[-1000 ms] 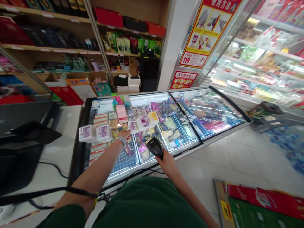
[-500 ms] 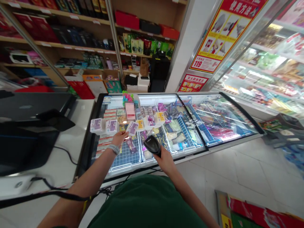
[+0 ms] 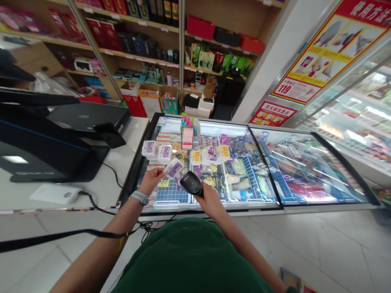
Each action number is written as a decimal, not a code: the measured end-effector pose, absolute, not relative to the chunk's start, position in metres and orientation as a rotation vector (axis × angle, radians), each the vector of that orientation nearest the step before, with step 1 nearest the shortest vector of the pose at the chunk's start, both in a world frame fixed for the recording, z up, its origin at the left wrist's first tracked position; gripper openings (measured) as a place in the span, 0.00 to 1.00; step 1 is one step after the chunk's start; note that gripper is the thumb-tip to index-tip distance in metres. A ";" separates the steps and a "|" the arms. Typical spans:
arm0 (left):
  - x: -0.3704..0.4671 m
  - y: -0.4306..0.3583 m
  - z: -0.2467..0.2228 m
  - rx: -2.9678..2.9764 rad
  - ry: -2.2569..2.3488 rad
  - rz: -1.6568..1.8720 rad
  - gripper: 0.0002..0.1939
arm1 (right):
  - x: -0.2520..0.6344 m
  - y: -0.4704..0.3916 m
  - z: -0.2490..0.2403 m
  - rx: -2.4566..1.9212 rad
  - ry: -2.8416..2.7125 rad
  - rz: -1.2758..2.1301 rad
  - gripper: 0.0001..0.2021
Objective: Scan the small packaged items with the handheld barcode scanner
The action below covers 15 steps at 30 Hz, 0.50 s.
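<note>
My left hand (image 3: 152, 180), with a watch on its wrist, pinches the near-left corner of a small clear pack with a purple label (image 3: 174, 168). That pack is tilted above the glass top of the chest freezer (image 3: 171, 213). In my right hand (image 3: 210, 198) is a black barcode scanner (image 3: 192, 184), its head close to the pack's right side. Two more purple-labelled packs lie beyond my left hand, one at the left (image 3: 149, 149) and one beside it (image 3: 165, 152). Further right on the glass sit a yellow-labelled pack (image 3: 196, 156) and a purple-labelled pack (image 3: 211, 154).
A counter at the left carries a black register screen (image 3: 39, 142) and a white box (image 3: 56, 193) with a black cable. A pink card (image 3: 187, 138) stands before colourful items at the freezer's far side. Shelves (image 3: 171, 28) of goods line the back.
The view has swung left, so the scene sits further right. My left hand has drawn the pack slightly nearer to me, and the scanner head is now closer to it.
</note>
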<state>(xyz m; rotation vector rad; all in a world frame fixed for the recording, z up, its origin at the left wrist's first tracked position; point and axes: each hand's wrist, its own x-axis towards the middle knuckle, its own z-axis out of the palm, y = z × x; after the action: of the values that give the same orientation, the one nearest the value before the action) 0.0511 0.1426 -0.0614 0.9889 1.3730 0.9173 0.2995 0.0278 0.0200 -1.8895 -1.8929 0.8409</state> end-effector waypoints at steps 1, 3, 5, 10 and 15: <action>0.049 0.141 -0.061 0.987 1.371 0.926 0.19 | 0.298 0.028 0.020 -1.878 -1.907 0.844 0.10; 0.047 0.138 -0.060 0.983 1.373 0.940 0.19 | 0.296 0.029 0.020 -1.859 -1.928 0.850 0.09; 0.044 0.137 -0.059 0.981 1.377 0.949 0.19 | 0.294 0.030 0.020 -1.852 -1.938 0.856 0.10; 0.041 0.134 -0.055 0.980 1.385 0.942 0.20 | 0.290 0.031 0.021 -1.861 -1.928 0.869 0.11; 0.042 0.133 -0.051 0.958 1.386 0.916 0.21 | 0.289 0.030 0.022 -1.876 -1.904 0.881 0.11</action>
<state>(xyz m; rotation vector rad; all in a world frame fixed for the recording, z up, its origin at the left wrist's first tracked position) 0.0424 0.1330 -0.0511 0.9583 1.3861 0.9164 0.2892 0.0305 0.0224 -1.8756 -1.9040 0.8806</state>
